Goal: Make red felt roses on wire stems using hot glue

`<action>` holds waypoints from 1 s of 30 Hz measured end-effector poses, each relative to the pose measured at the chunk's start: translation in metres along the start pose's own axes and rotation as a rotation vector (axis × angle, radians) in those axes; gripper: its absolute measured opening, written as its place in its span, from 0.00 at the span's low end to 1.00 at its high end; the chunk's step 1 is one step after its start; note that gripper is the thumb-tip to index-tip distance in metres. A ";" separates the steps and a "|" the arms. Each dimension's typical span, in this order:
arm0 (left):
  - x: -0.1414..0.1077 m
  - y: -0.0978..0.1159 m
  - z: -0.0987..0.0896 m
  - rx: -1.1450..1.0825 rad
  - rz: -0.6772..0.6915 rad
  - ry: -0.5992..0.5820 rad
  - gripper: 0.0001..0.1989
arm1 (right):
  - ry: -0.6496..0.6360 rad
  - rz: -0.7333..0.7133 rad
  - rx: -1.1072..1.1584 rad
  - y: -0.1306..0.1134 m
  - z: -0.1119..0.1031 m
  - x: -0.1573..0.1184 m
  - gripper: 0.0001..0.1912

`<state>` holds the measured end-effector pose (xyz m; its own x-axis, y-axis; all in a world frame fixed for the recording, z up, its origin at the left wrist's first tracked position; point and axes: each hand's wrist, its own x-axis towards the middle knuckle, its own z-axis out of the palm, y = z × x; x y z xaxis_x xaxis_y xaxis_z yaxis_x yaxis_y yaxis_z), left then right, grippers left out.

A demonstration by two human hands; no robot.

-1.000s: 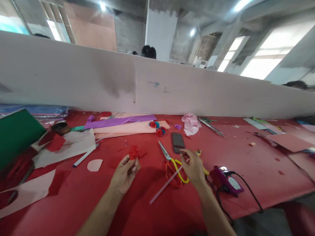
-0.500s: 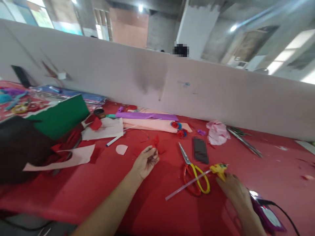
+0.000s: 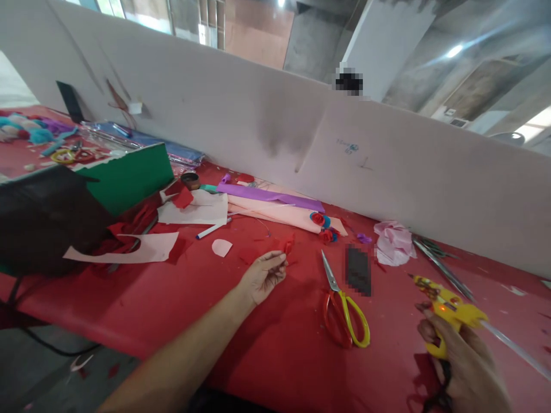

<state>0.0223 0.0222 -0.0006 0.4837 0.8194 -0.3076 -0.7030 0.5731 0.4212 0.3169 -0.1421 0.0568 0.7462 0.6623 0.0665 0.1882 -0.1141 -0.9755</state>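
Observation:
Between the thumb and fingers of my left hand [image 3: 266, 276] is a small crumpled red piece [image 3: 289, 244], probably paper or fabric, pinched above the table. My right hand [image 3: 467, 358] is wrapped round the handle of a yellow hot glue gun [image 3: 450, 307]. Its nozzle points left, an orange light glows on its side, and a clear glue stick [image 3: 514, 347] sticks out of its back. Scissors [image 3: 344, 312] with one red and one yellow handle lie between my hands, blades pointing away. A dark, blurred-out rectangle [image 3: 358, 269] lies beside them.
Red and blue paper flowers [image 3: 318, 219] lie by rolled peach paper [image 3: 275, 213] and a purple strip [image 3: 271, 197]. Crumpled pink paper [image 3: 392, 244] and metal tongs-like tools [image 3: 443, 268] are at right. A green box [image 3: 133, 178] stands left. A white partition [image 3: 215, 103] runs behind.
My right hand has picked up the glue gun and turned it, so its nozzle now points left and the glue stick right. My left hand still pinches the red piece. The view has shifted.

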 end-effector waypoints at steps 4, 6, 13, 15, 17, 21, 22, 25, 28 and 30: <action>-0.003 0.000 0.003 0.043 0.041 0.023 0.10 | -0.128 0.030 0.224 -0.022 0.043 -0.032 0.11; -0.005 -0.001 0.004 0.069 0.068 0.033 0.11 | -0.246 0.066 0.210 -0.025 0.065 -0.052 0.13; -0.005 -0.005 0.004 0.157 0.118 0.062 0.14 | -0.446 -0.049 -0.016 -0.016 0.124 -0.094 0.19; -0.004 -0.005 0.004 0.166 0.115 0.065 0.15 | -0.497 -0.061 -0.070 -0.012 0.130 -0.094 0.19; -0.004 -0.005 0.003 0.170 0.114 0.067 0.15 | -0.534 -0.061 -0.089 -0.007 0.134 -0.093 0.20; -0.005 -0.005 0.004 0.183 0.110 0.072 0.15 | -0.550 -0.016 -0.065 -0.001 0.140 -0.091 0.20; -0.006 -0.005 0.005 0.187 0.108 0.076 0.15 | -0.551 -0.009 -0.061 0.000 0.142 -0.091 0.20; -0.006 -0.005 0.005 0.201 0.096 0.092 0.15 | -0.546 -0.001 -0.068 0.002 0.147 -0.090 0.21; -0.006 -0.005 0.005 0.202 0.096 0.095 0.15 | -0.529 0.002 -0.064 0.005 0.149 -0.089 0.22; -0.006 -0.005 0.004 0.198 0.101 0.093 0.15 | -0.523 0.009 -0.065 0.006 0.149 -0.088 0.22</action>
<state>0.0255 0.0145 0.0027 0.3601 0.8731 -0.3287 -0.6249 0.4873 0.6099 0.1572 -0.0912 0.0142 0.3332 0.9401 -0.0721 0.2350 -0.1568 -0.9593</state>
